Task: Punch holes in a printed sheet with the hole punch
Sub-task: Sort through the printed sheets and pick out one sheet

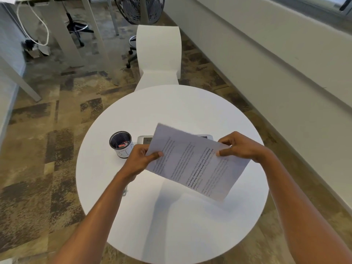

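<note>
Sheet [192, 162] pinched by both hands.

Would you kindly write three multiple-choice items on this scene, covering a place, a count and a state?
1. Where is the mesh cup?
A. left of the hole punch
B. on the chair
C. on the floor

2. How many hands grip the printed sheet?
A. none
B. one
C. two

3. The sheet is:
A. lying flat
B. held above the round table
C. crumpled

Answers:
1 A, cup stands beside the punch.
2 C, left hand and right hand pinch opposite edges.
3 B, its shadow falls on the tabletop.
</note>
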Tool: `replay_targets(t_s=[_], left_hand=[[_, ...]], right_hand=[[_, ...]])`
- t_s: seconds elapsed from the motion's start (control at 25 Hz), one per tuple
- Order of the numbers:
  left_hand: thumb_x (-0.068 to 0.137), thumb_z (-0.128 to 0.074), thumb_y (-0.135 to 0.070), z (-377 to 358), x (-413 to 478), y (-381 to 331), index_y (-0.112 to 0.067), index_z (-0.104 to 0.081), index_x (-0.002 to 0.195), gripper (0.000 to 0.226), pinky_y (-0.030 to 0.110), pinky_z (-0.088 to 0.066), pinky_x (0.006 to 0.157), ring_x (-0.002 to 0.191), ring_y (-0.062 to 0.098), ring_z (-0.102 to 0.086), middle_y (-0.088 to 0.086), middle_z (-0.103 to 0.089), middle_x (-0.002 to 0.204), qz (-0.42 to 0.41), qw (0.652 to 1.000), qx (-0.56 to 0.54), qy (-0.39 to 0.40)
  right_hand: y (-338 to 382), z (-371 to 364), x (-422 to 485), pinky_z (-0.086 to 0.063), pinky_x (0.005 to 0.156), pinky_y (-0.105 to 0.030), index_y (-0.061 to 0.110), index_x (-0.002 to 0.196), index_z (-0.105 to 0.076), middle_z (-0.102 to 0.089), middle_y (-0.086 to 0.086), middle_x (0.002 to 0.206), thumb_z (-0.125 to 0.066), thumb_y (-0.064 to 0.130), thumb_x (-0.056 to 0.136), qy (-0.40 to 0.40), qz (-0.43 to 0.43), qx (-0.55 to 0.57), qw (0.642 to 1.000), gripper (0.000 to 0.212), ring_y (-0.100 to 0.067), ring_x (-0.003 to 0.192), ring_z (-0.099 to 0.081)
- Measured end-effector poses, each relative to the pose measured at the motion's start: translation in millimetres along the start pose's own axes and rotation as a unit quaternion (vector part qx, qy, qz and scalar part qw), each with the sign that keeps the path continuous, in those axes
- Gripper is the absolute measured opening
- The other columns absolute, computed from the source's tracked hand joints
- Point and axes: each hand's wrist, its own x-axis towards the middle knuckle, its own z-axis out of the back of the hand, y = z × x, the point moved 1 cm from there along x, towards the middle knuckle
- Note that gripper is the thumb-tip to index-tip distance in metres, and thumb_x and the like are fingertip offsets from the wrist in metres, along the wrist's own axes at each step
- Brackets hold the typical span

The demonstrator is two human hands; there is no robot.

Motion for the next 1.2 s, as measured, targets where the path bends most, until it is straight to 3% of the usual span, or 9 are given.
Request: replay_targets(t_s=[0.2, 0.28, 0.4, 0.56, 0.68, 0.84, 1.04, 1.2], left_hand=[[0.074, -0.076, -0.021, 10.5, -7.9, 20.5, -0.018, -0.078, 0.094, 0.020, 0.032, -0.058, 0.084, 0.094, 0.018, -0.071, 0.001, -0.076, 0.103, 0.014, 0.993, -0.082, -0.079], [0.073, -0.076, -0.020, 12.4, -10.7, 28.3, -0.014, -0.077, 0.096, 0.024, 0.032, -0.058, 0.084, 0.095, 0.021, -0.071, 0.005, -0.075, 0.106, 0.015, 0.991, -0.099, -0.089], [0.075, -0.076, -0.014, 13.0, -11.6, 38.6, -0.017, -0.077, 0.095, 0.020, 0.027, -0.059, 0.079, 0.093, 0.019, -0.072, 0.001, -0.076, 0.103, 0.028, 0.993, -0.069, -0.090], [0.080, -0.074, -0.005, 13.3, -11.8, 45.8, -0.032, -0.073, 0.091, 0.030, 0.014, -0.054, 0.070, 0.083, -0.001, -0.069, -0.020, -0.076, 0.089, 0.013, 0.992, 0.058, -0.109], [0.079, -0.074, -0.004, 11.5, -11.6, 50.7, -0.038, -0.073, 0.088, 0.035, 0.011, -0.052, 0.070, 0.083, -0.003, -0.069, -0.023, -0.075, 0.088, 0.004, 0.988, 0.081, -0.133], [0.078, -0.076, -0.007, 12.1, -9.5, 58.4, -0.036, -0.074, 0.089, 0.032, 0.018, -0.055, 0.077, 0.089, 0.004, -0.070, -0.017, -0.076, 0.092, 0.011, 0.987, 0.078, -0.138], [0.081, -0.074, -0.012, 9.5, -11.8, 75.7, -0.014, -0.073, 0.104, 0.023, 0.038, -0.055, 0.089, 0.100, 0.019, -0.069, 0.002, -0.075, 0.103, 0.063, 0.984, 0.117, -0.121], [0.084, -0.071, -0.015, 7.5, -14.4, 75.0, -0.021, -0.071, 0.110, 0.026, 0.028, -0.054, 0.080, 0.097, 0.019, -0.068, 0.003, -0.074, 0.107, 0.078, 0.980, 0.113, -0.146]], right_hand=[[-61.5, -1.0, -16.9, -0.059, 0.089, -0.044, 0.014, 0.111, -0.074, -0.076, -0.011, 0.109, -0.081, 0.020, 0.074, 0.003, -0.058, 0.181, 0.982, 0.038, -0.030, 0.100, -0.072], [-71.0, -22.0, -13.5, -0.058, 0.089, -0.046, 0.017, 0.116, -0.072, -0.075, -0.008, 0.112, -0.082, 0.019, 0.073, 0.003, -0.058, 0.198, 0.978, 0.044, -0.028, 0.101, -0.072], [-66.7, -52.6, -0.6, -0.062, 0.075, -0.038, 0.029, 0.117, -0.062, -0.074, 0.002, 0.106, -0.079, 0.011, 0.078, -0.032, -0.035, 0.185, 0.982, 0.047, -0.018, 0.099, -0.072], [-70.1, -58.3, 15.6, -0.056, 0.091, -0.050, 0.013, 0.117, -0.063, -0.068, -0.011, 0.116, -0.071, 0.002, 0.084, -0.139, -0.035, 0.082, 0.986, 0.036, -0.030, 0.109, -0.065], [-74.5, -59.0, 21.3, -0.055, 0.093, -0.050, 0.005, 0.121, -0.063, -0.068, -0.015, 0.119, -0.070, 0.003, 0.086, -0.169, -0.036, 0.060, 0.983, 0.036, -0.031, 0.109, -0.064], [-86.1, -66.3, 25.0, -0.056, 0.090, -0.048, 0.006, 0.119, -0.065, -0.070, -0.012, 0.115, -0.071, 0.004, 0.085, -0.196, -0.051, 0.062, 0.977, 0.035, -0.030, 0.104, -0.066], [-108.4, -87.1, 24.0, -0.053, 0.088, -0.047, 0.004, 0.118, -0.068, -0.072, -0.016, 0.113, -0.073, 0.006, 0.084, -0.159, -0.066, 0.026, 0.985, 0.034, -0.032, 0.100, -0.067], [-116.5, -82.4, 27.4, -0.055, 0.086, -0.047, 0.003, 0.112, -0.070, -0.073, -0.017, 0.108, -0.071, 0.010, 0.087, -0.179, -0.096, 0.036, 0.978, 0.027, -0.032, 0.096, -0.068]])
